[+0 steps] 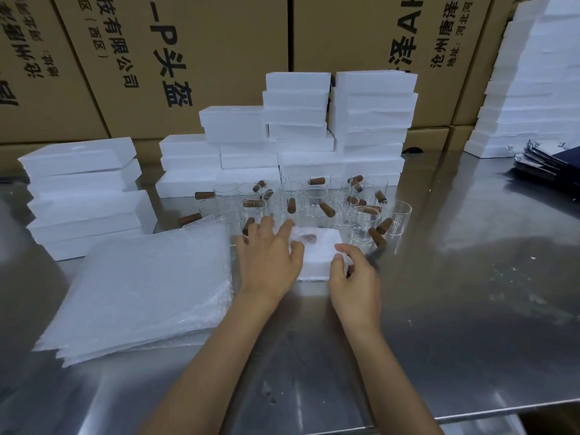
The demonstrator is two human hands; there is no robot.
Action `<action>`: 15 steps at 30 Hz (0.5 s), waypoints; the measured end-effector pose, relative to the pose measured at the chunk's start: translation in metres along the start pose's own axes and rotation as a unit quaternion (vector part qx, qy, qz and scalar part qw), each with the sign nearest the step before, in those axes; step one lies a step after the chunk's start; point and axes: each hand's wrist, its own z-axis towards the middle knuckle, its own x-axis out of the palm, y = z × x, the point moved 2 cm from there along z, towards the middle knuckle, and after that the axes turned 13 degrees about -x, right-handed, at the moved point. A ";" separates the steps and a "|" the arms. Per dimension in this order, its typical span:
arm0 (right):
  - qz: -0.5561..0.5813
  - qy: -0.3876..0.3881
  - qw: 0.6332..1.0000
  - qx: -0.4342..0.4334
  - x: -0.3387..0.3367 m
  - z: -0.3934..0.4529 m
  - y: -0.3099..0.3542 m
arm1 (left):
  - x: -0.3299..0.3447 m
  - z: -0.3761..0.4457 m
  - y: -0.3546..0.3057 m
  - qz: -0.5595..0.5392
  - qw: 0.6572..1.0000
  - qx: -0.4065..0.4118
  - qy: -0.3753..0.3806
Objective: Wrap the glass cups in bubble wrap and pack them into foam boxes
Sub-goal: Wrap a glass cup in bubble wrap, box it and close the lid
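An open white foam box lies on the steel table in front of me. Inside it sits a bubble-wrapped cup whose brown handle shows through the wrap. My left hand lies flat over the box's left side, fingers spread and touching the wrapped cup. My right hand grips the box's right front corner with curled fingers. Behind the box stand several bare glass cups with brown wooden handles. A stack of bubble wrap sheets lies to the left.
Stacks of white foam boxes rise behind the cups, with more at the left and far right. Cardboard cartons form the back wall. Dark blue folded items lie at the right. The steel table edge runs near me.
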 end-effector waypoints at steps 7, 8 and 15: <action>-0.043 -0.024 0.991 -0.126 0.011 0.023 0.009 | -0.035 0.022 -0.010 -0.128 0.991 -0.003 0.032; -0.050 -0.009 0.989 -0.138 0.014 0.032 0.008 | -0.042 0.035 -0.012 -0.144 0.989 -0.001 0.024; -0.099 0.100 0.973 -0.182 0.041 0.061 -0.006 | -0.067 0.163 0.004 -0.047 0.998 -0.031 -0.008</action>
